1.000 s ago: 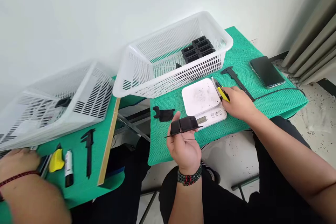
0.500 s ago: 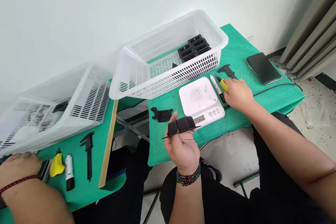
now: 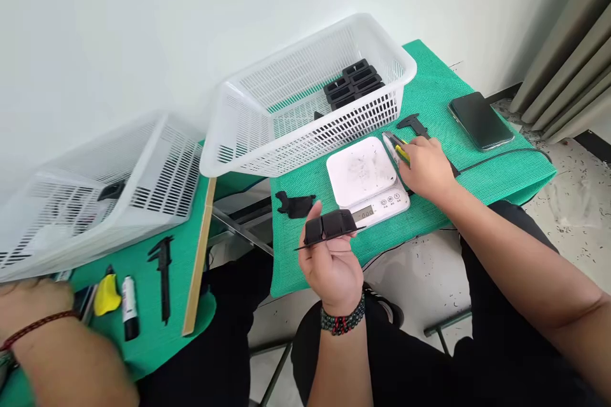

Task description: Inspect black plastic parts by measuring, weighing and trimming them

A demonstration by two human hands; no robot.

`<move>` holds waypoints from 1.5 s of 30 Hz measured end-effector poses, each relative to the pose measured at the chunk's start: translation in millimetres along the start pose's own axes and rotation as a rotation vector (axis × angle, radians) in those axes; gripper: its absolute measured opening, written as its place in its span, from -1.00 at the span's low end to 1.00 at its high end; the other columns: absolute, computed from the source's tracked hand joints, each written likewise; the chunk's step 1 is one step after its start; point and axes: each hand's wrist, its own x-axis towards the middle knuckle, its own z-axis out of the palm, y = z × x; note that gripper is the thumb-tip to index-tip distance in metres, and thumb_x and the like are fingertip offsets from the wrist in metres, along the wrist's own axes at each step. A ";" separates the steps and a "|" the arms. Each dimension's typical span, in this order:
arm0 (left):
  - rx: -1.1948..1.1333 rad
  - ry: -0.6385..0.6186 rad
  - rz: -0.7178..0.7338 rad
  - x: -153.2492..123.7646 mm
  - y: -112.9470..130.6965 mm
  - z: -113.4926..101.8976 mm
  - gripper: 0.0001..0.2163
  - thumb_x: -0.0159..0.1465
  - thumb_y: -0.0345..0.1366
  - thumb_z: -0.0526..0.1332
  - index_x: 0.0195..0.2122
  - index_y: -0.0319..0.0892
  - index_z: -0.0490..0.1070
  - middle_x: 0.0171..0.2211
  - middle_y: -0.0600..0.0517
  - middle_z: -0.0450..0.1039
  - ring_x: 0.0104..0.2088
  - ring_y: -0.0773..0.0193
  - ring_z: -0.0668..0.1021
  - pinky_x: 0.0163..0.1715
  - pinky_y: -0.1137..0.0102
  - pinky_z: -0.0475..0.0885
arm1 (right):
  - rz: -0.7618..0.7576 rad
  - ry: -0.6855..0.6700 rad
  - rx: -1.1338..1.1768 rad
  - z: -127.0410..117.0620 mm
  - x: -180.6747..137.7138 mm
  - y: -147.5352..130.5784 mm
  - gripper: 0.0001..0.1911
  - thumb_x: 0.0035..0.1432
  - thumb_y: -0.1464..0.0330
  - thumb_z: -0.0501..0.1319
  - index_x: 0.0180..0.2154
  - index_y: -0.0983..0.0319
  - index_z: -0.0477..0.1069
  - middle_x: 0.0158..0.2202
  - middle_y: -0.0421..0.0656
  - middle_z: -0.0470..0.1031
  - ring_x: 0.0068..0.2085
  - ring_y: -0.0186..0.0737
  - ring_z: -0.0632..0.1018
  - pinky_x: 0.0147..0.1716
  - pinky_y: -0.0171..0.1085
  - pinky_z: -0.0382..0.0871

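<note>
1. On bench [image 3: 482, 168]: basket [image 3: 267, 140] at 12 o'clock, scale [image 3: 363, 175] in the middle.
2. At 6 o'clock of scale, left hand [image 3: 333, 270], grip clamped on black part [image 3: 331, 227], held level off the bench edge. Best kept steady, clear of the pan.
3. At 3 o'clock of scale, right hand [image 3: 428, 170] curled over yellow tool [image 3: 401, 152]. Grip closed or not: cannot tell. Probably wise to pinch it by the body.

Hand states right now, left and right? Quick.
Left hand: closed, holding black plastic part.
Right hand: on yellow tool beside scale; grip cannot be told.
</note>
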 end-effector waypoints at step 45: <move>-0.132 0.040 -0.135 26.2 -9.1 7.8 -0.73 0.13 -0.15 0.44 -0.18 -0.10 0.54 -0.44 0.11 0.45 -0.51 0.38 0.46 -0.55 0.47 0.35 | 0.057 -0.974 1.756 -14.7 -64.9 -50.6 -0.63 0.24 0.07 0.31 -0.14 0.22 0.42 -0.59 -0.32 0.38 -0.69 -0.43 0.27 -0.75 -0.42 0.05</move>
